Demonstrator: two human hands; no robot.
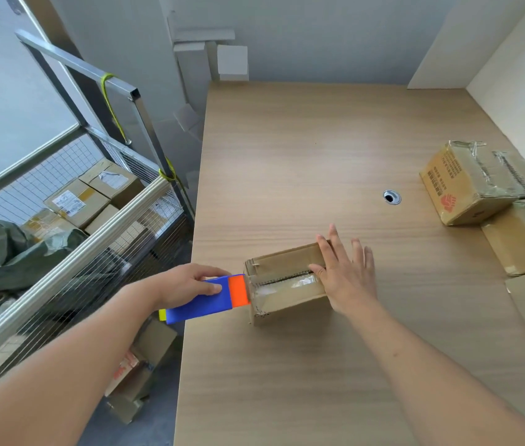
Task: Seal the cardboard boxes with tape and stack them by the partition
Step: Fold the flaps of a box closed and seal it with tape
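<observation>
A wire cage (71,252) with brown boxes inside is seen on the far left, beside the counter (303,140). One blue and orange tape tool (209,297) is held in the left hand (187,281), with the fingers curled around it. Its orange end is pointed right and touches the left end of one small cardboard box (283,278). The box is laid near the counter's left edge, with its long side running left to right. Clear tape is seen along its top seam. The right hand (344,275) is pressed flat on the box's right end, fingers straight and spread apart. At least three taped boxes (467,188) are piled far right by the white partition (518,91).
</observation>
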